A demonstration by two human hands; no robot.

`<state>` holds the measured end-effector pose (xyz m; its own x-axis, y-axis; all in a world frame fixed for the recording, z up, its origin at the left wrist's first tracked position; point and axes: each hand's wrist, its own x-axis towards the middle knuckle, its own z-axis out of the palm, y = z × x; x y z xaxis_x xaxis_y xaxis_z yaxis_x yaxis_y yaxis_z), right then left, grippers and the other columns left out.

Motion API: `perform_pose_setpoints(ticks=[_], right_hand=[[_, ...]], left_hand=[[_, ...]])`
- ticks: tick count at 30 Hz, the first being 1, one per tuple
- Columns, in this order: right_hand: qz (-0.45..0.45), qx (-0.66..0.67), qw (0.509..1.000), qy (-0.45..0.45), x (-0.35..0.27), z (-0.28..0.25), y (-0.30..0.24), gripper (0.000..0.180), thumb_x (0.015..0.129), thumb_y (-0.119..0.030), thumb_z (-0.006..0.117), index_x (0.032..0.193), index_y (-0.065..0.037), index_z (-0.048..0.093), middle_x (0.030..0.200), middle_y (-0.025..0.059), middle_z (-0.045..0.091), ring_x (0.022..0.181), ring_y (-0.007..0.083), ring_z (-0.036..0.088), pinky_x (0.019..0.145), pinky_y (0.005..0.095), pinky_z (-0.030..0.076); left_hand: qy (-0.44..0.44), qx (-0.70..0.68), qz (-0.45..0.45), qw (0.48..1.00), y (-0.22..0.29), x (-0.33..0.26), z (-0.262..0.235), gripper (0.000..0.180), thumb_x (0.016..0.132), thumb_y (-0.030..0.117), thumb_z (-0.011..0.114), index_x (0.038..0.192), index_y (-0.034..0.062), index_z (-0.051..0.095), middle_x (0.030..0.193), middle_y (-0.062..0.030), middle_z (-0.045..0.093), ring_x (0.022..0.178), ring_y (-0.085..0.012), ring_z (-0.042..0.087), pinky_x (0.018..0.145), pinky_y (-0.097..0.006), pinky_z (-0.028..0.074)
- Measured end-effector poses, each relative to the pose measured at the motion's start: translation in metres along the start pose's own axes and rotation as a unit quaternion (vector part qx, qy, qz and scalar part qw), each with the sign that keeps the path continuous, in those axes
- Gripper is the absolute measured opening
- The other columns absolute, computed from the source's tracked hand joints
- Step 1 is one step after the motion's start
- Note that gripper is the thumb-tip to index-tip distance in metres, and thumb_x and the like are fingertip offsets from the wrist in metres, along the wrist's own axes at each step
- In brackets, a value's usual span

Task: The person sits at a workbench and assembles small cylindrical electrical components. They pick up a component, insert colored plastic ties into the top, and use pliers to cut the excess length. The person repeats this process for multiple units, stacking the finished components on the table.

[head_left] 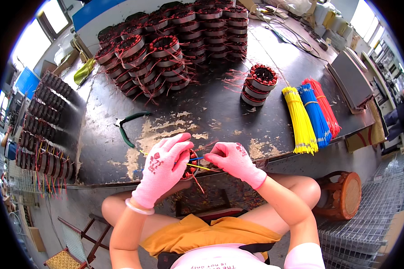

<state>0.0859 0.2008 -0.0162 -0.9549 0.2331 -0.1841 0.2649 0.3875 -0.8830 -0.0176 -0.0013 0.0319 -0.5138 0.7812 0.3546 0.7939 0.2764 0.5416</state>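
Note:
At the table's front edge, a wound motor stator (191, 172) with red-and-black windings is partly hidden under my gloved hands. My left hand (162, 163), in a pink glove, is closed over its left side, thumb bent inward. My right hand (233, 160), gloved alike, pinches the end of a blue wire (196, 158) just right of the stator. A yellow wire (198, 166) crosses the stator below the blue one, and a red wire (198, 183) hangs toward my lap. What lies under my left fingers is hidden.
Green-handled cutters (129, 127) lie left of my hands. Stacked stators (166, 49) fill the back; a shorter stack (259, 85) stands right of centre. Yellow (299, 119), blue (315, 114) and red wire bundles (323, 105) lie at right. More stators (45, 121) line the left side.

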Motion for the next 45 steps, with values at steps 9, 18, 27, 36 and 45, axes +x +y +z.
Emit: perform_pose_setpoints(ticks=[9,18,27,36,45], right_hand=[[-0.071,0.072,0.954,0.282,-0.053,-0.100,0.035,0.018,0.091,-0.018,0.074,0.099,-0.002,0.071,0.085,0.0090,0.071,0.076,0.0156,0.066,0.071,0.0327,0.052],[0.280,-0.272,0.787,0.478,-0.142,-0.288,0.136,0.049,0.096,-0.056,0.058,0.094,-0.009,0.073,0.083,0.0109,0.073,0.087,0.0295,0.071,0.078,0.0434,0.052],[0.223,-0.179,0.843,0.455,-0.132,-0.304,0.166,0.037,0.092,-0.044,0.067,0.093,-0.008,0.075,0.084,0.0092,0.073,0.083,0.0258,0.071,0.074,0.0398,0.051],[0.285,-0.175,0.835,0.437,-0.124,-0.305,0.157,0.046,0.092,-0.055,0.061,0.096,-0.011,0.075,0.093,0.0117,0.075,0.096,0.0290,0.071,0.084,0.0409,0.052],[0.243,-0.360,0.808,0.398,-0.128,-0.307,0.132,0.040,0.098,-0.046,0.054,0.093,-0.012,0.073,0.097,0.0135,0.074,0.095,0.0351,0.070,0.082,0.0457,0.054]], left_hand=[[0.031,0.014,-0.033,0.999,-0.009,-0.001,0.047,0.023,0.095,0.012,0.063,0.117,0.0046,0.064,0.125,-0.0143,0.066,0.114,-0.0352,0.062,0.100,-0.044,0.046],[0.017,0.022,-0.043,0.999,-0.007,-0.001,0.052,0.027,0.096,0.011,0.062,0.121,0.0022,0.063,0.124,-0.0162,0.065,0.114,-0.0358,0.060,0.102,-0.043,0.045],[0.009,0.037,-0.046,0.998,-0.007,-0.001,0.049,0.028,0.096,0.012,0.060,0.122,-0.0001,0.062,0.120,-0.0170,0.065,0.111,-0.0357,0.060,0.101,-0.043,0.045],[0.012,0.048,-0.040,0.998,-0.005,-0.001,0.050,0.028,0.096,0.013,0.062,0.122,0.0011,0.062,0.121,-0.0161,0.065,0.111,-0.0346,0.060,0.100,-0.042,0.046],[0.010,0.042,-0.054,0.998,-0.010,-0.004,0.051,0.032,0.092,0.015,0.068,0.122,0.0042,0.063,0.127,-0.0144,0.065,0.113,-0.0351,0.060,0.101,-0.043,0.045]])
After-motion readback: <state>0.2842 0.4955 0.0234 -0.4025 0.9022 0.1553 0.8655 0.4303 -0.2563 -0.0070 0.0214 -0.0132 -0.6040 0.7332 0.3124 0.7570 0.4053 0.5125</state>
